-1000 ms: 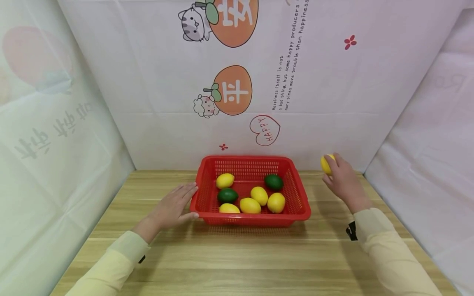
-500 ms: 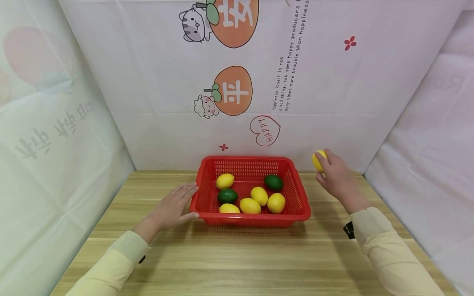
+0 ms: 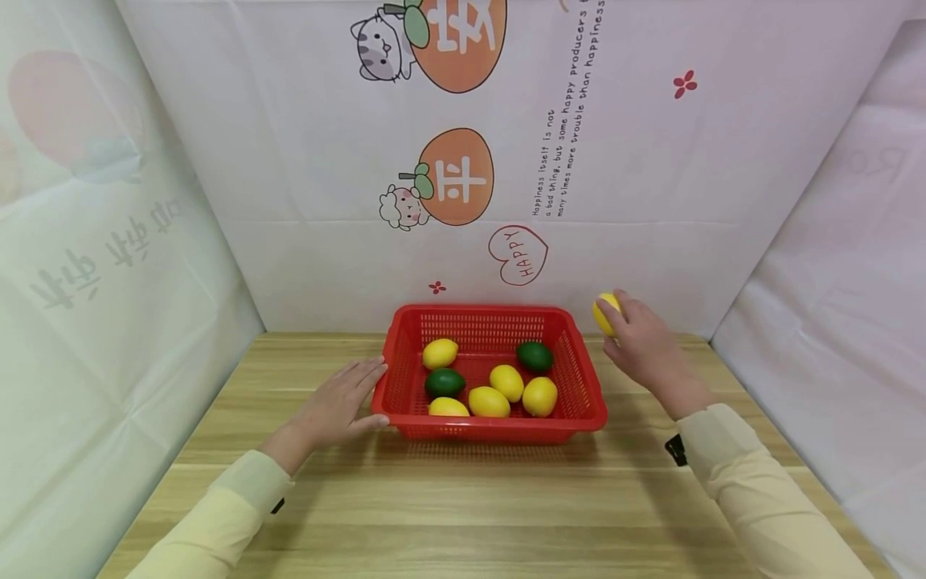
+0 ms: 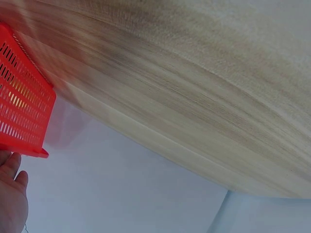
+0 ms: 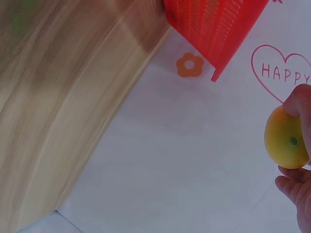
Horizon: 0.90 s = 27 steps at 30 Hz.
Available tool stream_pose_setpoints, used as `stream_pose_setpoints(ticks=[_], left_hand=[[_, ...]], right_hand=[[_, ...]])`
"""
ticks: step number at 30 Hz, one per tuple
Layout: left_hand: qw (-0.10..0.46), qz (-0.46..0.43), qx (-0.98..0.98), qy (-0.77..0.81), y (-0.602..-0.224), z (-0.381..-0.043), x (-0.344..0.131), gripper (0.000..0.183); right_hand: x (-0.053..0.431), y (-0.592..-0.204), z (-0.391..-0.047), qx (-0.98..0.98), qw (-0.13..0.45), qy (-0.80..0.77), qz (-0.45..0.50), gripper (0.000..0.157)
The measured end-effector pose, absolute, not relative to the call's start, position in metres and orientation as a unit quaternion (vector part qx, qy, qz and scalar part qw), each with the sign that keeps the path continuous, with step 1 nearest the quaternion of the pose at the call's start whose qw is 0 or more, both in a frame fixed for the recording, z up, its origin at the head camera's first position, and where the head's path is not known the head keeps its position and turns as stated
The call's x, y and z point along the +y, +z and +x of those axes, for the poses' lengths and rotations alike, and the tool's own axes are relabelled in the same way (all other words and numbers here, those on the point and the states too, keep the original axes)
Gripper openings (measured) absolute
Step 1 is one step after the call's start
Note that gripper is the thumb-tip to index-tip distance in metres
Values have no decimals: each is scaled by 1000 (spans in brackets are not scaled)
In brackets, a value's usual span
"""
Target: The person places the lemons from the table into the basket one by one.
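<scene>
My right hand (image 3: 651, 350) holds a yellow lemon (image 3: 606, 314) between thumb and fingers, in the air just right of the red basket (image 3: 499, 423). In the right wrist view the lemon (image 5: 281, 138) shows a small green stem spot, with the thumb and fingers around it. At the basket's left side my left hand (image 3: 329, 412) rests with straight fingers touching the rim. Several yellow lemons (image 3: 506, 383) lie in the basket. With them are two dark green, lime-like fruits, one at the back right (image 3: 534, 356) and one at the left (image 3: 444, 383).
The basket stands on a wood-grain table (image 3: 463, 507). Directly behind it rises a white printed cloth wall (image 3: 311, 241). More white cloth hangs at the left (image 3: 94, 346) and right (image 3: 846, 322) sides.
My right hand has moved left with the lemon, from the right part of the table closer to the basket. The left hand and the basket have stayed still.
</scene>
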<state>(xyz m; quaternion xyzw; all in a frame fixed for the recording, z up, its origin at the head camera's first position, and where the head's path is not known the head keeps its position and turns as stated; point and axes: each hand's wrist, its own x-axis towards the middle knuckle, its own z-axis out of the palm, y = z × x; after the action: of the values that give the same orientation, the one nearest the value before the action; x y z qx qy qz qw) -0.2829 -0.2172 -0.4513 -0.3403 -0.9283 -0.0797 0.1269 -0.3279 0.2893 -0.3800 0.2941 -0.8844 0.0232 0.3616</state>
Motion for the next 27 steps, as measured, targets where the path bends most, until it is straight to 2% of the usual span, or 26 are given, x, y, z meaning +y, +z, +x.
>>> stream_pose_setpoints(ticks=[8, 16, 27], left_hand=[[125, -339, -929, -76, -450, -282, -217, 85], [126, -338, -930, -74, -451, -283, -217, 86], [131, -339, -929, -72, -452, -283, -218, 87]], right_hand=[[276, -374, -323, -897, 331, -1, 291, 63], [265, -375, -322, -883, 341, -15, 321, 59], [250, -372, -317, -883, 330, -22, 332, 62]])
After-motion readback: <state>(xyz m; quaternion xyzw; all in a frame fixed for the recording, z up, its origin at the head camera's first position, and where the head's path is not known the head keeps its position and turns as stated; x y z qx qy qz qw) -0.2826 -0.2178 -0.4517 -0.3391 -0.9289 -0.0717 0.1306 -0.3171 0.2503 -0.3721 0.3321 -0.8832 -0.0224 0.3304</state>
